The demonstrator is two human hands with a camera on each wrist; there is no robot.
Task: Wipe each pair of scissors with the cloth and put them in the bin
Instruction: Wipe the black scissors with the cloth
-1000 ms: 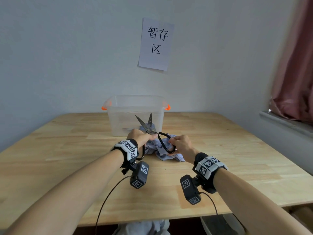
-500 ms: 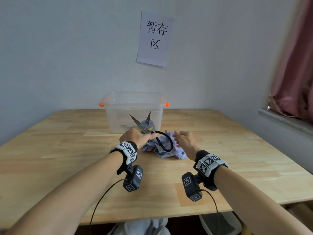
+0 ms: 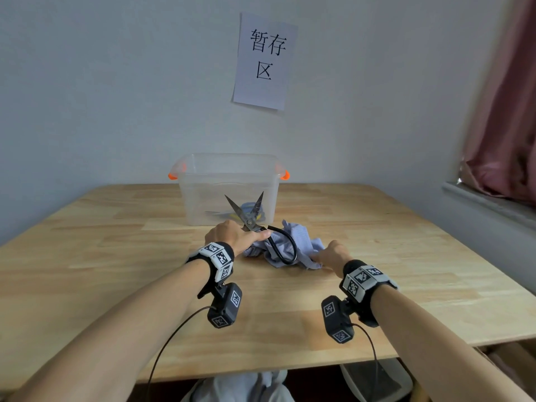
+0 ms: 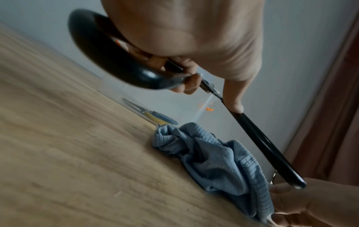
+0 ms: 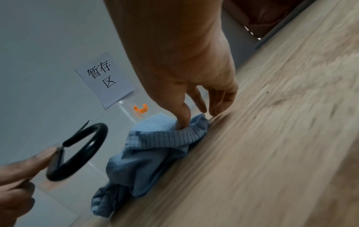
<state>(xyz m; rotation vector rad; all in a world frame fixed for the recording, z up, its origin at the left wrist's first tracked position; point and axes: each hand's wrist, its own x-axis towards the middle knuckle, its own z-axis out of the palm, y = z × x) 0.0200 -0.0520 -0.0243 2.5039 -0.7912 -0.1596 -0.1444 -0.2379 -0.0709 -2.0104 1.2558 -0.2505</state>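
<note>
My left hand [image 3: 240, 236] grips black-handled scissors [image 3: 251, 220] near the pivot, blades spread and pointing up in front of the clear bin [image 3: 200, 198]. One handle loop [image 3: 285, 248] hangs over the crumpled blue cloth [image 3: 304, 242] on the table. In the left wrist view the fingers [image 4: 191, 83] wrap the scissors [image 4: 262, 142] above the cloth [image 4: 213, 161]. My right hand [image 3: 333, 252] is down at the cloth's right edge. In the right wrist view it [image 5: 194, 113] pinches the cloth [image 5: 155, 145], away from the scissors [image 5: 81, 147].
Another pair of scissors with blue and yellow handles [image 4: 159, 118] lies inside the bin, which has orange clips [image 3: 173, 176]. The wooden table [image 3: 116, 256] stands against a wall with a paper sign [image 3: 265, 59]. A red curtain [image 3: 504, 111] and a sill are at the right.
My right hand has let go of the scissors' handle loop and dropped to the cloth's right edge. The left hand keeps the scissors, lifted slightly toward the bin.
</note>
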